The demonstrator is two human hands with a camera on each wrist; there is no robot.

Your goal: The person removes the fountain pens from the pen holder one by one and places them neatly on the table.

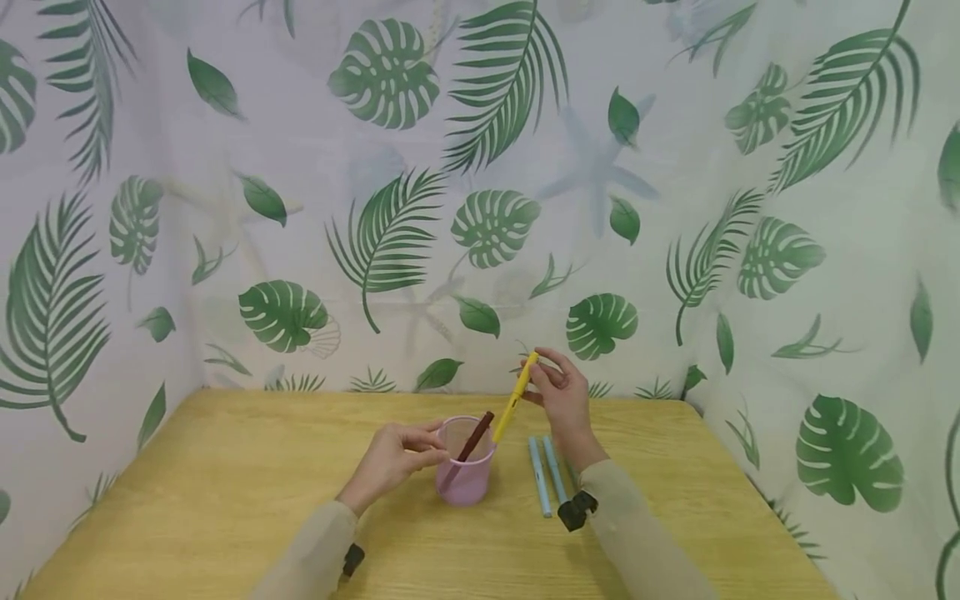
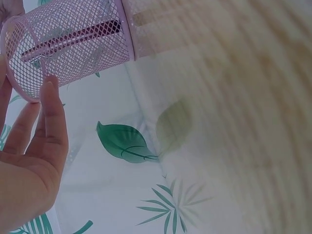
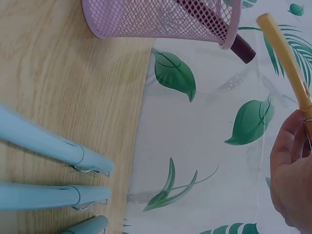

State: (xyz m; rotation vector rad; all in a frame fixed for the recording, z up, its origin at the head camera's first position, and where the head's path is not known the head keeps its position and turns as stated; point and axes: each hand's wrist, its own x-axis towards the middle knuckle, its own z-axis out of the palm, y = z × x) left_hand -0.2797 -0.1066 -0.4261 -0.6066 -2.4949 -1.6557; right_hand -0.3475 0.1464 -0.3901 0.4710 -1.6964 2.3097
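Observation:
A pink mesh pen cup (image 1: 462, 490) stands upright on the table. My left hand (image 1: 393, 458) holds it by the rim, thumb and fingertips at its left side. Inside leans a dark brown pen (image 1: 475, 435), its upper end above the rim. My right hand (image 1: 566, 404) pinches a yellow pen (image 1: 514, 400) near its upper end. This pen slants down towards the cup's right rim in the head view. In the right wrist view, the yellow pen's lower tip (image 3: 265, 19) is beyond the rim, outside the cup.
Three light blue pens lie side by side right of the cup, below my right forearm: one pen (image 3: 44, 136), a second (image 3: 44, 196) and a third (image 3: 87, 226), partly cut off. A leaf-patterned cloth (image 1: 480, 350) hangs behind the wooden table (image 1: 285, 450).

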